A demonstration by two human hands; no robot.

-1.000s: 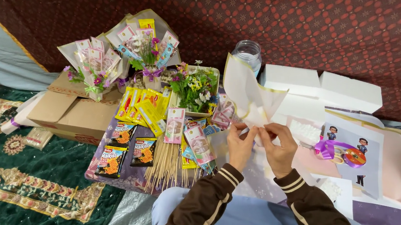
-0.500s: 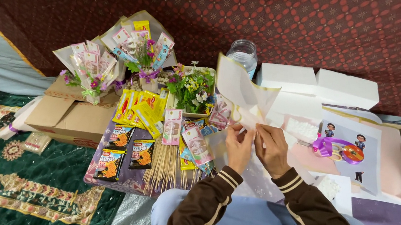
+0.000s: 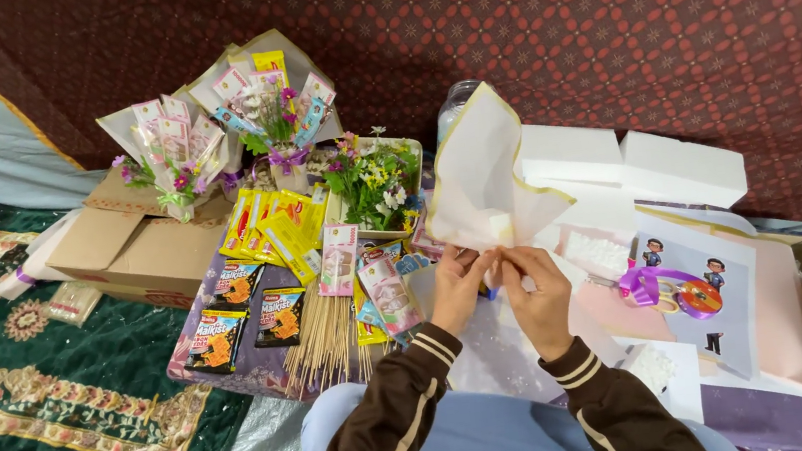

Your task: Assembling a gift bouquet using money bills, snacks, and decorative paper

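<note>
- Moved closer together since a moment ago: left hand [image 3: 458, 284] and right hand [image 3: 536, 293], now almost touching at the fingertips.
- Both hands pinching the bottom of the cream paper [image 3: 482, 186], squeezing it into a narrow neck.
- Paper standing up from the hands like a cone, wide at the top, a bit more gathered than before.
- Looks like a wrap being shaped for a bouquet, with the pinching part well along.
- Just left of the hands: wooden sticks [image 3: 322, 340], snack packets [image 3: 241, 309] and yellow packets [image 3: 275, 228].
- Further back: finished bouquets [image 3: 269, 110] on a cardboard box [image 3: 137, 250].
- Right of the hands: purple ribbon [image 3: 654, 282] and white foam blocks [image 3: 681, 168].
- Green rug [image 3: 48, 397] on the floor, far left.
</note>
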